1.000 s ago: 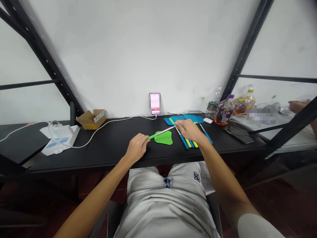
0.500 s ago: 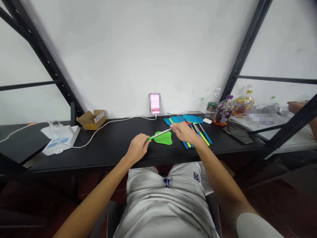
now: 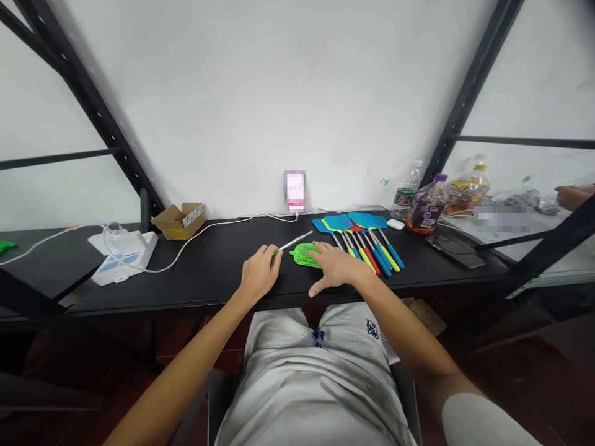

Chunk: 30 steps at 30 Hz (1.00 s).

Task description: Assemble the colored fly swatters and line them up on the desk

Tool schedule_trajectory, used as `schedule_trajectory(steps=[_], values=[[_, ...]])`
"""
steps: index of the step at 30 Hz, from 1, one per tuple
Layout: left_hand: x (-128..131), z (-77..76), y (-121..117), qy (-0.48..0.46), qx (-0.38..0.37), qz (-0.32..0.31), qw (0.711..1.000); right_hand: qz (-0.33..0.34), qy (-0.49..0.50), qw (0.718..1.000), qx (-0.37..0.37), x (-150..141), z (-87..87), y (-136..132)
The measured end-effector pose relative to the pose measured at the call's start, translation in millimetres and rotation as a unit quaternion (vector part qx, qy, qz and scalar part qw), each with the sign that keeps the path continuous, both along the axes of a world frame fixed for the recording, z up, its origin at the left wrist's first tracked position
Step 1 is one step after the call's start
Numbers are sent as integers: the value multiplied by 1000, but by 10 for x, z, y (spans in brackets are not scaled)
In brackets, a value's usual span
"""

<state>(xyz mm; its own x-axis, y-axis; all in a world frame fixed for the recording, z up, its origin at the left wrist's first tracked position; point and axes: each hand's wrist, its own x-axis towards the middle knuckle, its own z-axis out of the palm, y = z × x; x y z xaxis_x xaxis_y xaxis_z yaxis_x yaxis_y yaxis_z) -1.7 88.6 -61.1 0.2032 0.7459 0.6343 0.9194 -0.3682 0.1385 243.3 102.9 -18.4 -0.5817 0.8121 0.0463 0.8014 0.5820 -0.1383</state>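
Observation:
My left hand (image 3: 260, 271) is closed around the green handle of a fly swatter, and its thin metal rod (image 3: 296, 240) points up and to the right. Apart from the rod, a green perforated swatter head (image 3: 304, 255) lies on the black table. My right hand (image 3: 337, 266) reaches over that head with fingers and thumb spread, covering its right part; whether the fingertips press on it I cannot tell. Just to the right lies a row of assembled fly swatters (image 3: 338, 222) with blue, yellow-green and red heads and coloured handles.
A phone (image 3: 295, 191) leans on the wall, its white cable (image 3: 223, 223) running left. On the left are an open cardboard box (image 3: 179, 224) and a white device (image 3: 125, 257). Bottles (image 3: 425, 207), a white case (image 3: 395, 224) and a dark phone (image 3: 454, 251) stand or lie right. Another person's hand (image 3: 574, 197) shows far right.
My right hand has let go of the metal rod and moved down onto the green head, with its fingers opened. The left hand still holds the handle. The view has shifted slightly.

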Motion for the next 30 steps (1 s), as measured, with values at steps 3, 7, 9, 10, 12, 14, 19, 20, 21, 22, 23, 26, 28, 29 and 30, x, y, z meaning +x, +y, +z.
schedule_trajectory(steps=[3,7,9,10,12,14,19,20,21,22,23,26,28,29,30], values=[[1,14,-18,-15,-5,31,999,-4,-47,995,-91,-52,-11,-34],[-6,23,-20,-33,-21,75,996,-6,-100,991,-93,-148,110,-199],[-3,29,-24,-29,-33,86,995,-20,-135,989,-54,-249,190,-346],[1,33,-28,-24,-39,90,995,-32,-151,987,-35,-308,224,-426],[12,40,-38,-14,-53,97,994,-49,-167,985,-12,-419,278,-583],[24,44,-45,-7,-61,99,993,-47,-166,985,7,-491,314,-710],[27,26,-30,-19,-30,68,997,-22,-160,986,28,-374,410,-834],[23,20,-26,-21,-27,62,997,-22,-154,987,42,-300,437,-834],[18,15,-22,-20,-25,57,998,-27,-145,988,56,-214,466,-830],[12,9,-19,-19,-25,50,998,-34,-135,988,65,-121,495,-826],[6,3,-15,-16,-25,42,999,-42,-126,988,72,-25,524,-822],[-15,-20,2,-4,-26,17,1000,-72,-108,988,78,229,604,-826],[-31,-38,21,0,-23,-2,1000,-94,-105,987,75,349,650,-835],[-39,-48,30,2,-20,-13,1000,-107,-105,986,77,395,671,-838],[-46,-58,39,3,-15,-26,1000,-120,-103,984,82,436,690,-839]])
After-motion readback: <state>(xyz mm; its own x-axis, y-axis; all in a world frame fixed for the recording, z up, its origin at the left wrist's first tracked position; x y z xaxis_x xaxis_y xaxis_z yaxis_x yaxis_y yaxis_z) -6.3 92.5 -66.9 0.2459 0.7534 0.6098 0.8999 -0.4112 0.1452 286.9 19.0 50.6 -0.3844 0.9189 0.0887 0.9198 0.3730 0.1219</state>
